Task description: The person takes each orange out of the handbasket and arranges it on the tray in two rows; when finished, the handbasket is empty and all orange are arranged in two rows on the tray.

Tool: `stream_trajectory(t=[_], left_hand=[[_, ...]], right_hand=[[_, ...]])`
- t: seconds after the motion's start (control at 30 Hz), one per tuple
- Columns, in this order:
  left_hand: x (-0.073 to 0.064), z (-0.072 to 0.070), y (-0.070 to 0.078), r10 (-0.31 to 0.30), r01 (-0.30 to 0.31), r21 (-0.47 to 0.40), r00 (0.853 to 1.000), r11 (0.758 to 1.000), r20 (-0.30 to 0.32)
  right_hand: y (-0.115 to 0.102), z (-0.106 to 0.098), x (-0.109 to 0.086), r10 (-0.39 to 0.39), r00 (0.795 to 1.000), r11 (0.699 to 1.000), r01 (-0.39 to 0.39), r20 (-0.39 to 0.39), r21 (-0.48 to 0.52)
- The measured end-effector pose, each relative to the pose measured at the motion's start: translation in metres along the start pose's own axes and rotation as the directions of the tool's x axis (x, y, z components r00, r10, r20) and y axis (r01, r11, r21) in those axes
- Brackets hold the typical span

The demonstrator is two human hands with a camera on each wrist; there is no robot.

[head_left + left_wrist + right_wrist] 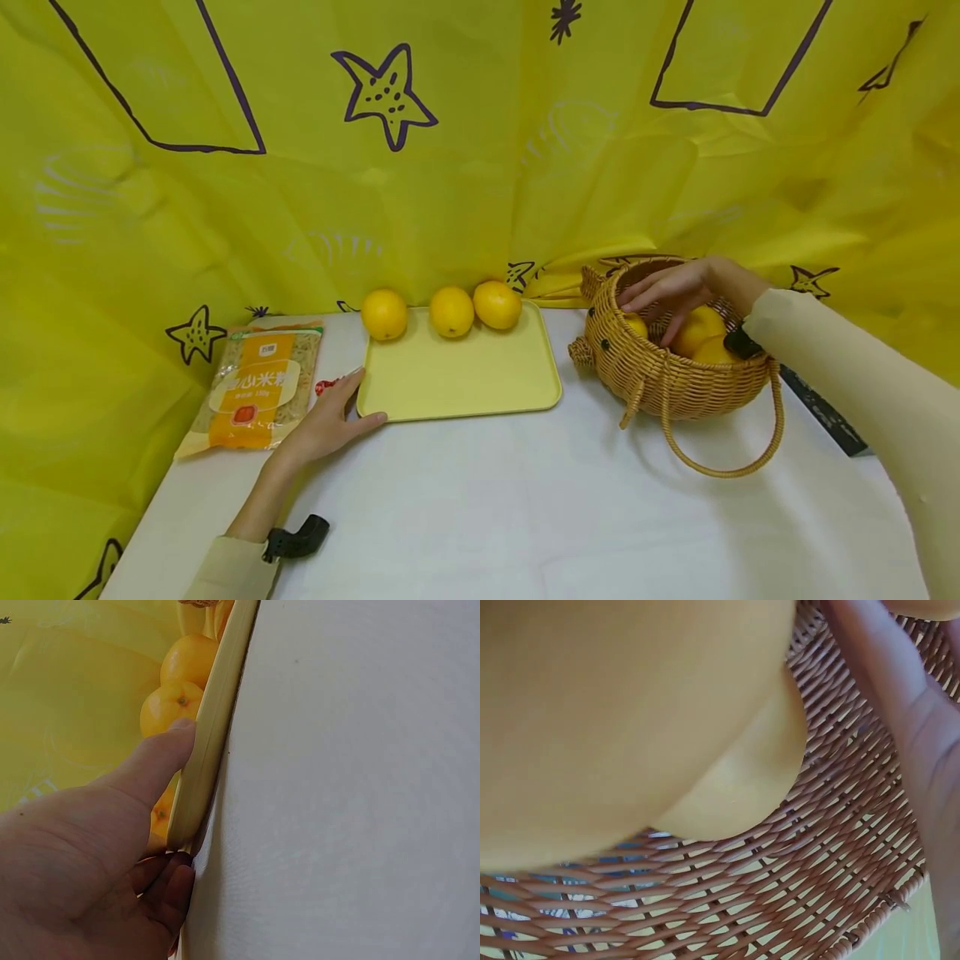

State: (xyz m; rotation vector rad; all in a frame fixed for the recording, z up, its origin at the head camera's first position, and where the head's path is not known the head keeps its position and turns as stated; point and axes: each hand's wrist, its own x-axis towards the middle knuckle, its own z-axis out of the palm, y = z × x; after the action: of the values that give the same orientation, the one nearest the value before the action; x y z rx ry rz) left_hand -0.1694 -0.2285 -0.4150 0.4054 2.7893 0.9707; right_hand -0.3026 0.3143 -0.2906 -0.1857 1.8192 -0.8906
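My left hand (327,421) holds the near left corner of a pale yellow tray (457,385). In the left wrist view, its thumb lies along the tray's rim (201,769) and the other fingers bend at the corner. My right hand (667,292) reaches down into a wicker basket (686,387) with an animal face. Its fingers lie over an orange (636,325) at the basket's left side; the thumb stands apart from it. More oranges (697,329) lie in the basket, large and blurred in the right wrist view. Three oranges (452,312) sit along the tray's far edge.
A bag of dry food (258,387) lies left of the tray, with a small red item (324,387) beside it. A dark box (825,412) is partly hidden behind the basket and right arm. The basket's handle (723,473) hangs forward onto the white table. Yellow patterned cloth hangs behind.
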Motion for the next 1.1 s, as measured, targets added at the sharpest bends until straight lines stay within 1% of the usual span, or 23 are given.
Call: stream_trajectory(t=[0.2,0.37,0.5,0.6,0.77,0.83,1.0,1.1], left_hand=[[0.0,0.0,0.001,0.0,0.0,0.001,1.0,1.0,0.005],[0.0,-0.001,0.002,0.001,-0.001,0.004,1.0,1.0,0.001],[0.0,-0.002,0.001,0.001,-0.001,0.002,1.0,1.0,-0.002],[0.0,-0.001,0.001,-0.002,0.002,-0.002,1.0,1.0,0.005],[0.0,0.0,0.001,-0.018,0.018,-0.01,1.0,1.0,0.014],[0.0,0.0,0.001,-0.021,0.021,-0.009,1.0,1.0,0.014],[0.0,0.0,0.001,-0.017,0.017,-0.012,1.0,1.0,0.012],[0.001,-0.001,0.0,-0.015,0.015,-0.017,1.0,1.0,0.008]], right_hand=[[0.005,0.001,0.006,0.016,1.0,1.0,-0.016,-0.014,-0.015],[0.009,0.0,0.011,0.026,1.0,1.0,-0.026,0.001,0.015],[0.01,0.001,0.014,0.03,1.0,0.999,-0.03,-0.006,0.033],[0.011,0.005,0.017,0.022,1.0,0.999,-0.022,0.006,0.023],[0.013,0.009,0.021,0.004,0.999,1.0,-0.006,0.054,0.029],[0.013,0.009,0.021,0.006,0.999,0.999,-0.008,0.054,0.043],[0.011,0.008,0.021,0.007,0.999,0.999,-0.009,0.048,0.042],[0.009,0.008,0.022,-0.004,0.999,0.999,0.001,0.051,0.046]])
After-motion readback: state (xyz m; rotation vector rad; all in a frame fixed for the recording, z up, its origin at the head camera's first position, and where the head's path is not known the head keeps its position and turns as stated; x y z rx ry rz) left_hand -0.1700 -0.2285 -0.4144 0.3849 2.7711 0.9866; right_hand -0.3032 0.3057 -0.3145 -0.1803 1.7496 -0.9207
